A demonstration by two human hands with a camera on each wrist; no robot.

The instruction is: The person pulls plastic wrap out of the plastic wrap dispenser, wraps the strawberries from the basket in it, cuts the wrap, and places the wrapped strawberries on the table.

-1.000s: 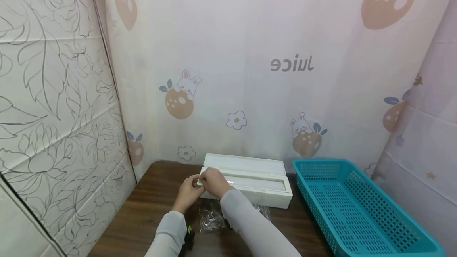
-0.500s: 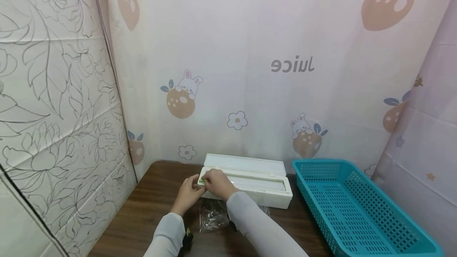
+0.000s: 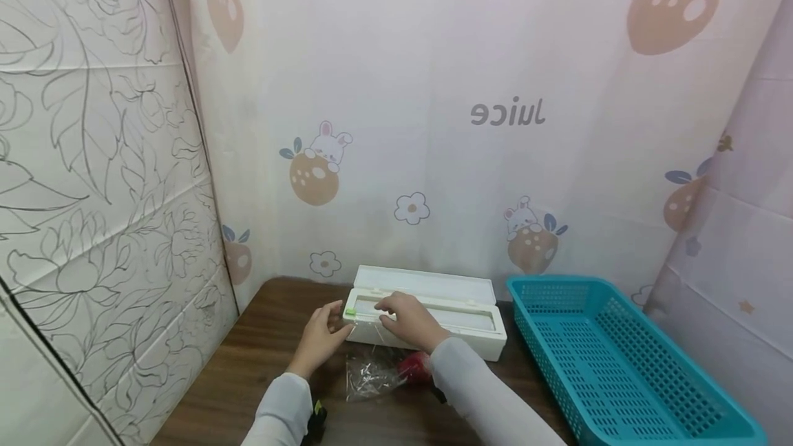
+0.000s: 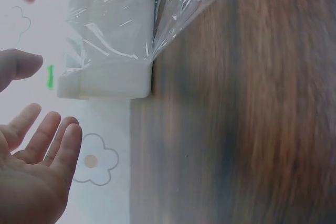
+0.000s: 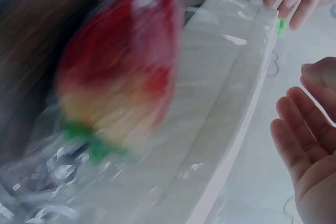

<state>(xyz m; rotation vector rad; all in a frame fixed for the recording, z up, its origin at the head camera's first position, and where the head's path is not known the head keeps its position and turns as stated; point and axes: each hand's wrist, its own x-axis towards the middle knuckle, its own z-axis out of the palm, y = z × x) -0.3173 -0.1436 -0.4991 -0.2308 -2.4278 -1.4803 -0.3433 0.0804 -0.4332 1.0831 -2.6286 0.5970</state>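
The left hand [image 3: 318, 341] is held out, loosely spread. The right hand [image 3: 411, 322] is held near it, gently curved.

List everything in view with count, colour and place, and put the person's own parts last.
Long box: 1, white, toward the table's back
Raised lid: 1, white, along the box's far side
Green tab: 1, bright green, box's left end
Clear film: count unclear, transparent, at the box's front
Strawberry-shaped item: 1, red and yellow with green leaves, before the box
Basket: 1, turquoise, right of the box
Table: 1, dark brown, underneath
Back curtain: 1, white with orange fruit prints, behind the table
Left sheet: 1, white with grey line flowers, far left
Sleeves: 2, pale grey, on both arms
Left hand: 1, bare, by the box's left end
Right hand: 1, bare, over the box
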